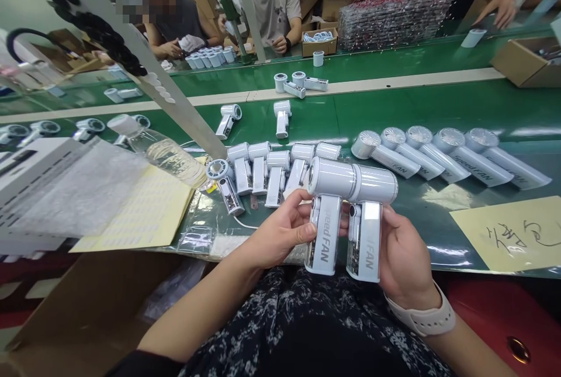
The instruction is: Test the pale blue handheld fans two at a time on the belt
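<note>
My left hand (pixel 280 231) grips a white handheld fan (pixel 326 213) by its handle, which reads "Speed FAN". Right beside it, my right hand (pixel 401 257) grips a second white handheld fan (pixel 368 219) the same way. Both fans are upright, heads touching side by side, just above the near edge of the green conveyor belt (pixel 394 102). A white watch band sits on my right wrist. Behind my hands a row of several white fans (pixel 272 169) lies on the belt. To the right lies another row of several fans (pixel 442 155) with their heads pointing away.
A clear plastic bottle (pixel 162 152) lies on its side at left, beside yellow sheets (pixel 144 213) and white foam wrap (pixel 74 184). A yellow handwritten note (pixel 512 231) is at right. An open cardboard box (pixel 83 312) sits lower left. Other people work across the belt beside boxes and loose fans.
</note>
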Tool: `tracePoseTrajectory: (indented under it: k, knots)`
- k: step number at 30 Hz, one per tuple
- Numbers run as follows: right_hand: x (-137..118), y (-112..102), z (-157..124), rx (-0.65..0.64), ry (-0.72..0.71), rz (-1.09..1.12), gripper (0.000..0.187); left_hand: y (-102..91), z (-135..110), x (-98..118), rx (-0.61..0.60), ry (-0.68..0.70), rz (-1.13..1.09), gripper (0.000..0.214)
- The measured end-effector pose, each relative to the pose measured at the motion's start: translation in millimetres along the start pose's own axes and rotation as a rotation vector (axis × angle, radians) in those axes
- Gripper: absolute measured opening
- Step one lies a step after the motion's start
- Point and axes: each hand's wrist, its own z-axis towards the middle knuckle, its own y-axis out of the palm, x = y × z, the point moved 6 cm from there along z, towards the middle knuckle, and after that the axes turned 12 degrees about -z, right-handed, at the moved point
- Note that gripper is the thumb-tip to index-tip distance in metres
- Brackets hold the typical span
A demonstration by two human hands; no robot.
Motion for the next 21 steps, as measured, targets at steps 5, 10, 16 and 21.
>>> tracePoseTrajectory:
  k: [5, 10, 16, 21]
  knots:
    - [-1.5, -5.6, -0.2, 0.003, -0.082, -0.088, 0.039, -1.1, -2.2, -0.1, -0.011, -0.009, 0.036, 0.057]
    - [-2.9, -10.8, -0.9, 0.021, -0.149, -0.142, 0.047, -5.7, -9.3, 2.7, 0.016, -0.023, 0.168, 0.067]
    - [-14.1, -8.8, -10.5, -0.054, -0.299, -0.266, 0.042, -8.5, -13.8, 12.8, 0.063, 0.084, 0.371, 0.061]
    - [-25.0, 3.4, -21.1, -0.102, -0.519, -0.592, 0.051, 2.2, -2.6, 15.6, -0.117, 0.276, 0.786, 0.025]
